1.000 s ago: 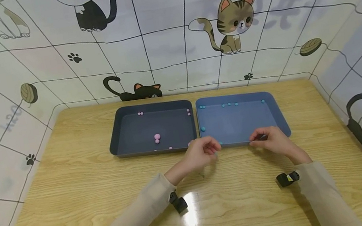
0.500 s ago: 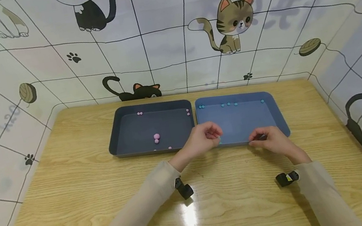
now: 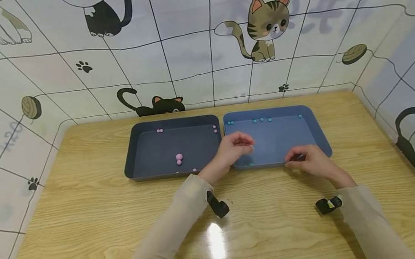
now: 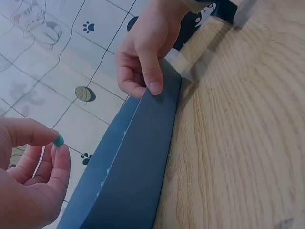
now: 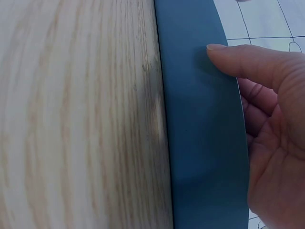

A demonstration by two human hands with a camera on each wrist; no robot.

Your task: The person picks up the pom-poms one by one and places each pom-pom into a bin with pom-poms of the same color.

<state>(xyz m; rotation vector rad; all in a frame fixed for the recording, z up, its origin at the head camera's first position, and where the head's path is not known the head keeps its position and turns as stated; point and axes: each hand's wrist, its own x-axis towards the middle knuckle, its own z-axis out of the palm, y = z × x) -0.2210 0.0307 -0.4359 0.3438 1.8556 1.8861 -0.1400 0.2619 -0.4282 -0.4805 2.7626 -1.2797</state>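
Observation:
My left hand (image 3: 234, 147) is over the left side of the blue tray (image 3: 275, 136). In the left wrist view its thumb and forefinger pinch a small teal bead (image 4: 58, 140), above the tray's rim. My right hand (image 3: 311, 161) holds the tray's near wall, thumb outside and curled fingers inside, as the right wrist view shows with the thumb (image 5: 248, 62) flat on the wall. Several small teal beads (image 3: 262, 119) lie along the tray's far side, and another teal bead (image 3: 251, 165) is by its near wall.
A dark grey tray (image 3: 154, 157) stands left of the blue one, close beside it. It holds several small pink beads (image 3: 159, 130) and a larger pink ball (image 3: 179, 156). Both trays stand on a wooden table (image 3: 81, 216), with a cat-patterned cloth (image 3: 189, 49) behind.
My left hand has moved up and to the right, from the near edge of the trays to over the blue tray, with the teal bead. My right hand has stayed on the wall.

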